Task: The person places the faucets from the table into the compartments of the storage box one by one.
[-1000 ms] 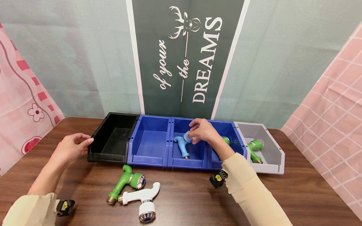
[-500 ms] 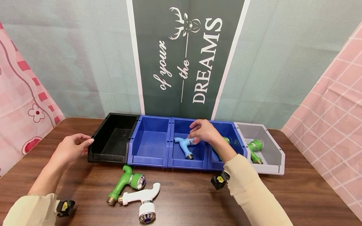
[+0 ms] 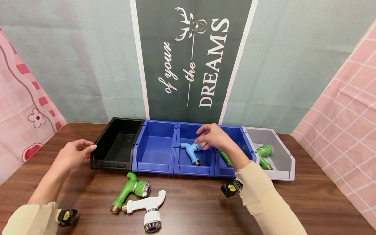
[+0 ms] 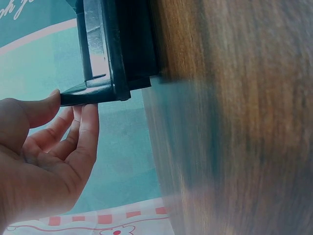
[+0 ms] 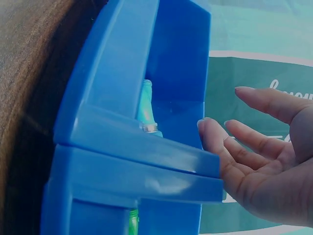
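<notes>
My left hand (image 3: pixel 74 153) pinches the side rim of the black bin (image 3: pixel 113 164); in the left wrist view the thumb is on one face of the rim and the fingers on the other. A light blue tap (image 3: pixel 191 152) lies in the middle blue bin (image 3: pixel 194 170), its brass threaded end toward the front. Above its knob hovers my right hand (image 3: pixel 214 137), which partly hides it. The right wrist view shows that hand's fingers (image 5: pixel 259 142) apart, holding nothing, beside the bin's edge.
A green tap (image 3: pixel 127 191) and a white tap (image 3: pixel 148 205) lie on the wooden table (image 3: pixel 188 209) before the bins. Another green tap (image 3: pixel 225 158) is in the right blue bin, partly hidden by my forearm. The grey bin (image 3: pixel 279 175) holds a green tap (image 3: pixel 265 151).
The blue tap has turned and settled in its bin, its threaded end now farther right. My right hand has let go of it and stayed close above. The left hand stays on the black bin.
</notes>
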Action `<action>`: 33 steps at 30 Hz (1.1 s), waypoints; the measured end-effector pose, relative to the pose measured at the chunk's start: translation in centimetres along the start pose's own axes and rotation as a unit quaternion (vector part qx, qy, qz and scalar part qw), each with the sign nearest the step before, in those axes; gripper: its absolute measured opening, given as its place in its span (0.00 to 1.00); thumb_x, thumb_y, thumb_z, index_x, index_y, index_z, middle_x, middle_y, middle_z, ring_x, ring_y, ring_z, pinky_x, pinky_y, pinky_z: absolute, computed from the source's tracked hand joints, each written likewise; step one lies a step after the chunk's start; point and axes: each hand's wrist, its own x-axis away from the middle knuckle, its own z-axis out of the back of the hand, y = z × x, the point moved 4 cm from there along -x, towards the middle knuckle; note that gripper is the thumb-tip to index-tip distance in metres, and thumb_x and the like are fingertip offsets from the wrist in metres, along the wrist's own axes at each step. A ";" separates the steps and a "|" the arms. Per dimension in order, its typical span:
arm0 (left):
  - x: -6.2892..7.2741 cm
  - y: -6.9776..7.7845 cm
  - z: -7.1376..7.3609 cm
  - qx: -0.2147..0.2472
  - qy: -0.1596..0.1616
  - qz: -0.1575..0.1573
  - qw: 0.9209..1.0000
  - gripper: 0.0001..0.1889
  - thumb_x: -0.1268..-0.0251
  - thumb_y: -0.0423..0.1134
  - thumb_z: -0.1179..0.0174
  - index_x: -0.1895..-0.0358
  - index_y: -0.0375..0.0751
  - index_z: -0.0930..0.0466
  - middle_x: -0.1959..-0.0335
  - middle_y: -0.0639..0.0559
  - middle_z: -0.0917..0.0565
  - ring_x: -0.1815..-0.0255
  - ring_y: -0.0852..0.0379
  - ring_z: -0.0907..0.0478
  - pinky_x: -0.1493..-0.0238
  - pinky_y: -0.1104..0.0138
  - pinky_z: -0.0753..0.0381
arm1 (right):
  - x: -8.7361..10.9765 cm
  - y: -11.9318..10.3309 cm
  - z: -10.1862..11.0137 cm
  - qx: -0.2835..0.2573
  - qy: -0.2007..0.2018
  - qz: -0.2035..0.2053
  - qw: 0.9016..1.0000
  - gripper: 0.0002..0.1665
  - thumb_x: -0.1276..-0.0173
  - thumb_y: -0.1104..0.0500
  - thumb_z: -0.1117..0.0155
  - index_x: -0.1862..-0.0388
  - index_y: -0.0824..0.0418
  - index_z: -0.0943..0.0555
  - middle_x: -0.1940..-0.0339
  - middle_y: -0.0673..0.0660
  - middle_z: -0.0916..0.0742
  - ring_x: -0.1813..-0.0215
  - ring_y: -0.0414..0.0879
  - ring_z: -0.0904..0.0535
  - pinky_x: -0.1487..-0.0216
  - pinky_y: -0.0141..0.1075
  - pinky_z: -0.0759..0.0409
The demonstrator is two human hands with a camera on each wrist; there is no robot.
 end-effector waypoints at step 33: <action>0.1 -0.1 0.0 -0.006 -0.007 -0.001 1.000 0.22 0.30 0.45 0.53 0.53 0.22 0.30 0.68 0.38 0.20 0.71 0.48 0.19 0.73 0.64 0.22 | 3.1 0.7 4.9 0.004 -0.001 0.017 1.000 0.21 0.41 0.66 0.38 0.52 0.77 0.30 0.69 0.59 0.17 0.73 0.45 0.22 0.73 0.35 0.20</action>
